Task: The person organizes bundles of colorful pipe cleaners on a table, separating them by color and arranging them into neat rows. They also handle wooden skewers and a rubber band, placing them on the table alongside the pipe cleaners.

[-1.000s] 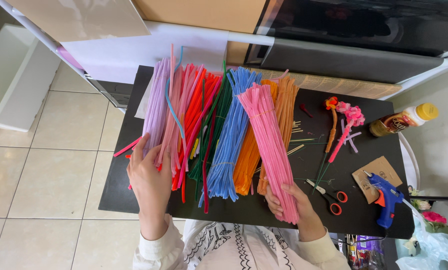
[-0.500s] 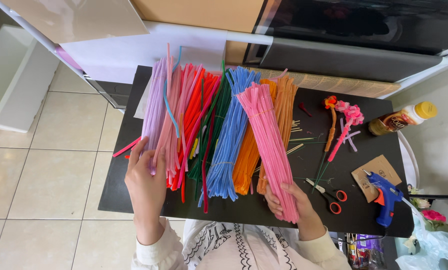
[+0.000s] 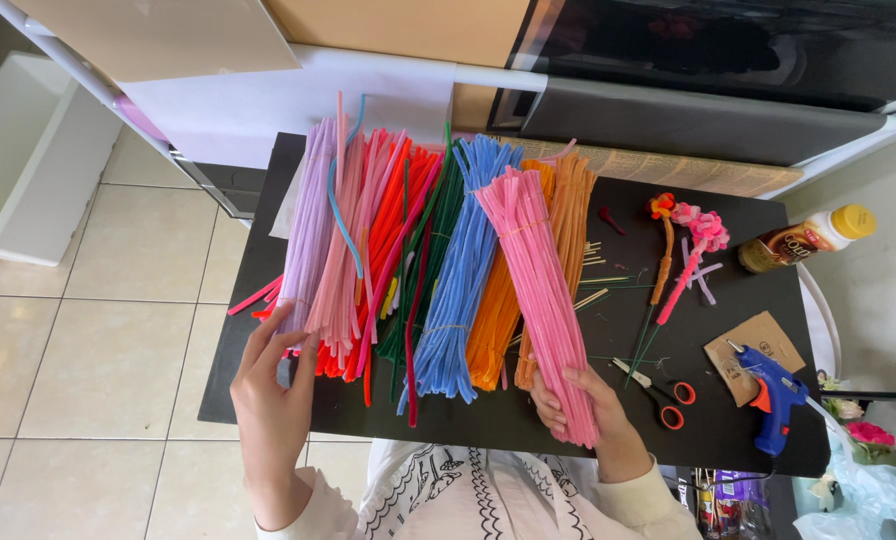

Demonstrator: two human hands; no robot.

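Observation:
Bundles of pipe cleaners lie side by side on a black table [image 3: 728, 420]: lilac [image 3: 311, 225], light pink and red [image 3: 383, 240], dark green, blue [image 3: 465, 270], orange [image 3: 568, 215] and a bright pink bundle [image 3: 538, 290]. My right hand [image 3: 588, 410] grips the near end of the bright pink bundle, which lies slanted over the orange one. My left hand [image 3: 273, 390] is at the near ends of the lilac and light pink bundles, fingers spread and touching their tips, holding nothing.
Right of the bundles lie two finished pipe-cleaner flowers [image 3: 693, 240], red-handled scissors [image 3: 663, 395], a blue glue gun [image 3: 773, 395] on a cardboard piece and a yellow-capped bottle [image 3: 803, 240]. Tiled floor [image 3: 98, 330] lies to the left; a cabinet stands behind the table.
My left hand has drawn back toward me from the lilac bundle's lower part to its near tips. My right hand keeps its hold on the bright pink bundle.

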